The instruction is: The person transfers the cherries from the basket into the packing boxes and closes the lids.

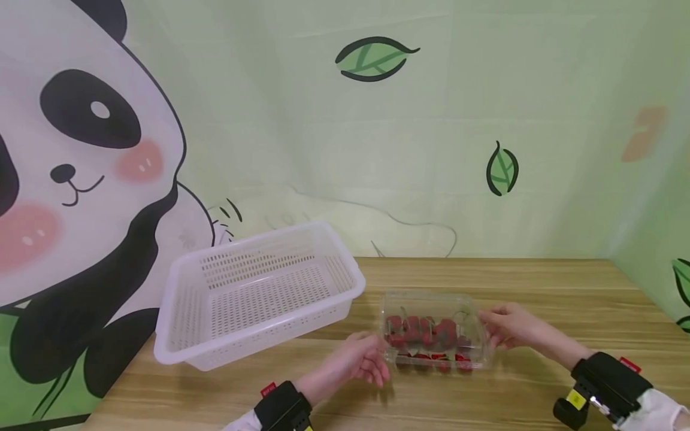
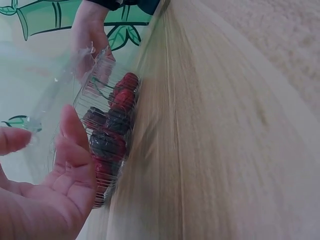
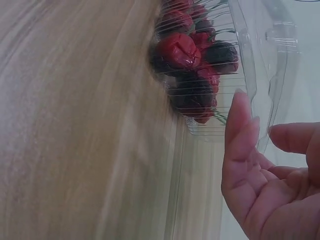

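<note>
A clear plastic box (image 1: 433, 299) with its lid down stands on the table. Through its ribbed sides show red and dark fruits (image 3: 180, 52) with thin green stems. My left hand (image 1: 361, 359) is at the box's near left corner, its fingers loosely bent and the thumb held apart from them in the left wrist view. Whether it touches the box is hard to tell. At the right end, my right hand (image 1: 512, 326) holds the box's rim between thumb and fingers (image 3: 240, 115).
A white perforated plastic basket (image 1: 259, 323) stands to the left of the box, its inside bare. The wooden table (image 1: 539, 281) meets a pale green printed cloth (image 1: 539, 90) at the back. A large panda (image 1: 102, 161) is printed on the cloth's left side.
</note>
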`<state>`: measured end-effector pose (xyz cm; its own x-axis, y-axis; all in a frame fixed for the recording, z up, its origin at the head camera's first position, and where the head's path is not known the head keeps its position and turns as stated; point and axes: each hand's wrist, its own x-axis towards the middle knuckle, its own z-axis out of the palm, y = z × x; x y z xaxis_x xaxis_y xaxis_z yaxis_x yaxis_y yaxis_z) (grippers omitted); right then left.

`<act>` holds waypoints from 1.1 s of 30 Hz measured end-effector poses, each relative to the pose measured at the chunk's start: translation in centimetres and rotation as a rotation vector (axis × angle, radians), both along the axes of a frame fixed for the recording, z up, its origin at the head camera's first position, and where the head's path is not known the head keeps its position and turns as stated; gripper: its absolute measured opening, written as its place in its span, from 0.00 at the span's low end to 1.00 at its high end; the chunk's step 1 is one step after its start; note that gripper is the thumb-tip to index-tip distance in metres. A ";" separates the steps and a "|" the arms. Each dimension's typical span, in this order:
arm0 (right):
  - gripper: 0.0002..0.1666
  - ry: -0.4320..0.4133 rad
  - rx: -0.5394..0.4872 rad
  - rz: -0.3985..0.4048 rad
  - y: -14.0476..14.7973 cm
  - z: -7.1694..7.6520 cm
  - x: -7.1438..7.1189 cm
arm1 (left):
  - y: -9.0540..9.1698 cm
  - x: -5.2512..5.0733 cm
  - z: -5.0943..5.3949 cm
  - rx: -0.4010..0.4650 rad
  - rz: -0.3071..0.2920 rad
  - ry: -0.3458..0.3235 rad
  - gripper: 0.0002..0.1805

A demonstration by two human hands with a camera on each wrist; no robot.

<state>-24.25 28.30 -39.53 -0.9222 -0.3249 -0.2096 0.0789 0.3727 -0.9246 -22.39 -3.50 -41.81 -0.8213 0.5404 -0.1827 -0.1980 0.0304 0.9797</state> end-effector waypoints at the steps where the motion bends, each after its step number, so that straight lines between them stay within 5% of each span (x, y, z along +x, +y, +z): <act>1: 0.18 -0.002 -0.007 0.002 0.0 0.0 0.0 | 0.0 0.0 -0.1 0.007 -0.004 0.001 0.20; 9: 0.16 -0.009 -0.016 -0.010 -0.3 -0.2 0.1 | 0.0 0.0 -0.7 0.024 -0.038 -0.015 0.11; 20: 0.17 -0.015 -0.017 -0.047 -0.7 -0.5 -0.1 | 0.4 0.3 -0.1 0.067 0.008 -0.032 0.04; 27: 0.16 -0.037 -0.102 0.042 -0.3 -0.3 0.4 | 0.2 0.1 -0.4 0.088 0.048 -0.009 0.05; 33: 0.16 -0.089 -0.176 0.194 1.1 -0.2 0.8 | 0.3 -0.1 -0.5 0.098 0.062 0.001 0.05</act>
